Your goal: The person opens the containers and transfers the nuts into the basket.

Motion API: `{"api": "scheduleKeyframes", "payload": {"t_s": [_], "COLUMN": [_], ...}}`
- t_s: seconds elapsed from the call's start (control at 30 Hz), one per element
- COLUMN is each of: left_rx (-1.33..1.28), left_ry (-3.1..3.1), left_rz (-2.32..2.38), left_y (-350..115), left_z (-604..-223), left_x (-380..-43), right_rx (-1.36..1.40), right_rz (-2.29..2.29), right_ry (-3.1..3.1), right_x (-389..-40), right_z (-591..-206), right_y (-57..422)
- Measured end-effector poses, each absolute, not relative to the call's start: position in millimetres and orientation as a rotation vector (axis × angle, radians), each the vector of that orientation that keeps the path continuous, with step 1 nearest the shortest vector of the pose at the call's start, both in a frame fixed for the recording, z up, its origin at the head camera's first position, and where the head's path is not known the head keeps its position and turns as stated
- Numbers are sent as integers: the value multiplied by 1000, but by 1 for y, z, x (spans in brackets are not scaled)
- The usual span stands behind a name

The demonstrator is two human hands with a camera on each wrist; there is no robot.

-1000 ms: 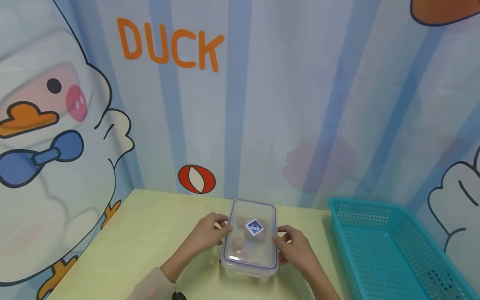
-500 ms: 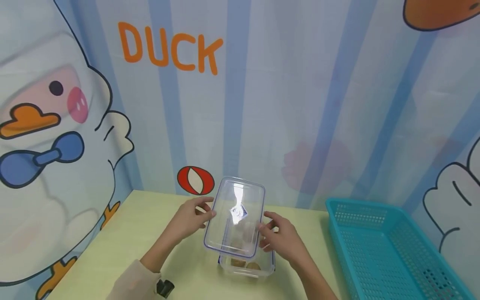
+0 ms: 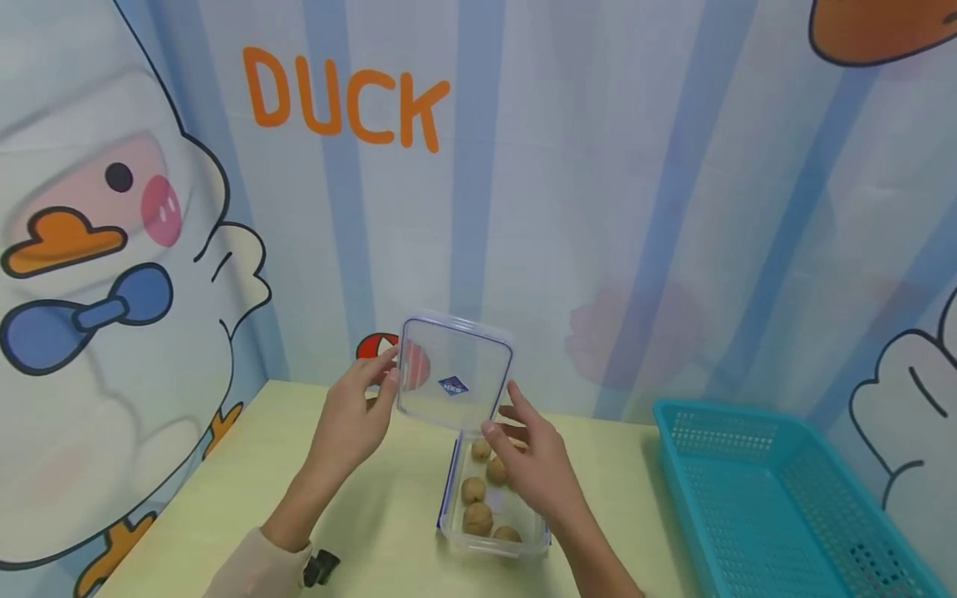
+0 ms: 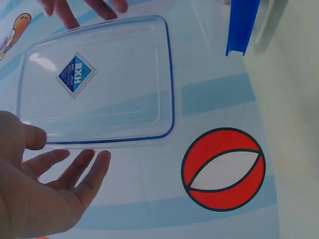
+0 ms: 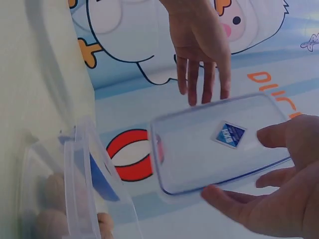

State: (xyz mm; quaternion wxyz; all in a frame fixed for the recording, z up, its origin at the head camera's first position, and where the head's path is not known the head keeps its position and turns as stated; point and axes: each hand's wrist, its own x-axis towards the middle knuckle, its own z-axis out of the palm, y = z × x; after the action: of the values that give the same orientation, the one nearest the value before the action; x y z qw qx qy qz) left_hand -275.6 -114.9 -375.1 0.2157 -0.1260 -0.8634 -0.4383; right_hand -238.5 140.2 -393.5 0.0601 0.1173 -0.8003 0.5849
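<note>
I'm seeing a turquoise basket (image 3: 792,507) standing on the pale yellow bench (image 3: 381,515). Behind the basket a blue-striped curtain (image 3: 583,208) is hanging. Well left of the basket it is showing a white duck (image 3: 149,399) wearing a blue bow tie (image 3: 100,315) and, nearer the basket, a red-and-white ball (image 4: 223,169) and orange "DUCK" lettering (image 3: 355,110).

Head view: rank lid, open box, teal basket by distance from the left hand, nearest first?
From the left hand:
1. Lid: held by it, at the lid's left edge.
2. Open box: to its right, on the table.
3. Teal basket: far right.
</note>
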Motion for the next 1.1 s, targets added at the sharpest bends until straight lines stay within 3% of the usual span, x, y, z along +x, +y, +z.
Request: {"api": "scheduleKeyframes", "payload": {"t_s": [0.3,0.57,1.1], "left_rx": [-342,-238,-140], "left_ry": [-2206,-2272,-2505], "left_rz": [-1709,-2029,-2326], "left_y": [-127,-157,-249], "left_z": [-365,-372,-422], "left_x": [-268,-274,-299], "right_rx": [270,70,2], "right_rz": [2461,2409,2621], "right_ry": [-1703,-1722,-1761], "right_x": [-242,-248,-255], "right_z": [-391,-406,-456], "right_y": [118,104,42]}}
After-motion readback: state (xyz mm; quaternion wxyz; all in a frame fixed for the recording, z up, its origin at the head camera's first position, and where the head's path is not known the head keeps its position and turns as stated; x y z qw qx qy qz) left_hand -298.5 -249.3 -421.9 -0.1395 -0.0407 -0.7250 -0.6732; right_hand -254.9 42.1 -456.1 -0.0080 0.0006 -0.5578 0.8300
